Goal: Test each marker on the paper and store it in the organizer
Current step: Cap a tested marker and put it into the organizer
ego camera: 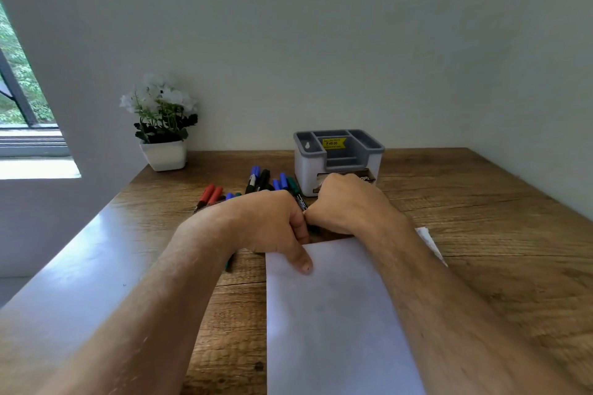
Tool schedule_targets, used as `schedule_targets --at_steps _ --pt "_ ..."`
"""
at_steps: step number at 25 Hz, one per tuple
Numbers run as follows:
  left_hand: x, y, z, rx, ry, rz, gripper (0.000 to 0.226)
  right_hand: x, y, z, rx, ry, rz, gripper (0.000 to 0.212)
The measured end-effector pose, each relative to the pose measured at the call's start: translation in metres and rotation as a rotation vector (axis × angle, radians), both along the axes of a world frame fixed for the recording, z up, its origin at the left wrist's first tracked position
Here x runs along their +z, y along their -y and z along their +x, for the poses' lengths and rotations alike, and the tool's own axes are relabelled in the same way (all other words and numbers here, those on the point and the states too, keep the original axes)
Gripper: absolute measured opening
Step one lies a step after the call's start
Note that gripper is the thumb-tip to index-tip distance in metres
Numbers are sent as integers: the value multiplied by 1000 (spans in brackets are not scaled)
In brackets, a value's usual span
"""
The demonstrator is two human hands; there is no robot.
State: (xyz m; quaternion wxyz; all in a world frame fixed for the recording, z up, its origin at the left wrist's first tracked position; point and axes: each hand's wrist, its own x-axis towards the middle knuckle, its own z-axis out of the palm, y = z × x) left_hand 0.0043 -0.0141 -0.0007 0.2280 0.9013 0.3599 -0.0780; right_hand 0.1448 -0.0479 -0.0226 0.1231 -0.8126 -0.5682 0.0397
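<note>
A white sheet of paper (333, 314) lies on the wooden table in front of me. My left hand (272, 221) rests at the paper's far left corner, thumb pressing on the sheet. My right hand (349, 205) is closed just beyond the paper's far edge, knuckles against my left hand. A green-capped marker (296, 191) runs down between both hands; which hand grips it is hidden. Behind the hands lie several loose markers: red (210, 194), blue (255, 171), black (263, 178). The grey and white organizer (337, 159) stands just beyond my right hand, with nothing visible in its compartments.
A white pot of white flowers (162, 125) stands at the table's far left corner against the wall. A pale ledge (73, 272) runs along the table's left side. Walls close the table at the back and right. A window sits at far left.
</note>
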Motion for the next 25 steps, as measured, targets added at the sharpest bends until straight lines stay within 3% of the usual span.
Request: schedule_targets --at_steps 8,10,15,18,22,25 --pt "-4 -1 4 12 43 20 29 1 3 14 -18 -70 96 26" --pt "-4 1 5 18 52 -1 26 8 11 13 -19 -241 168 26" --pt "-3 5 2 25 52 76 29 23 28 -7 59 -879 337 15" --pt "-2 6 -2 26 75 95 26 7 27 -17 42 -884 462 20" --pt "0 6 -5 35 114 72 20 -14 23 -17 -11 -992 635 8" --pt "3 8 -7 60 135 82 18 -15 23 -11 12 -1139 717 27"
